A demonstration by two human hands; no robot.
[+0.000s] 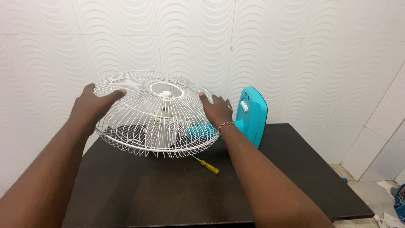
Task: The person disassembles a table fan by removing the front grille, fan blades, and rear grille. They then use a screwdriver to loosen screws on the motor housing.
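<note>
A white wire fan cage (157, 114) lies nearly flat on a dark table (177, 190), with white blades and a round hub visible through its wires. My left hand (93, 105) grips the cage's left rim. My right hand (216, 110), with a bracelet at the wrist, rests on the right rim with fingers spread over the wires. The fan's teal motor housing (201, 131) shows under the cage, joined to a teal base (253, 116) with white buttons that stands on edge to the right.
A yellow-handled screwdriver (207, 165) lies on the table just in front of the cage. A white wavy-tiled wall stands close behind. The floor at the lower right holds cloth and scraps (394, 202).
</note>
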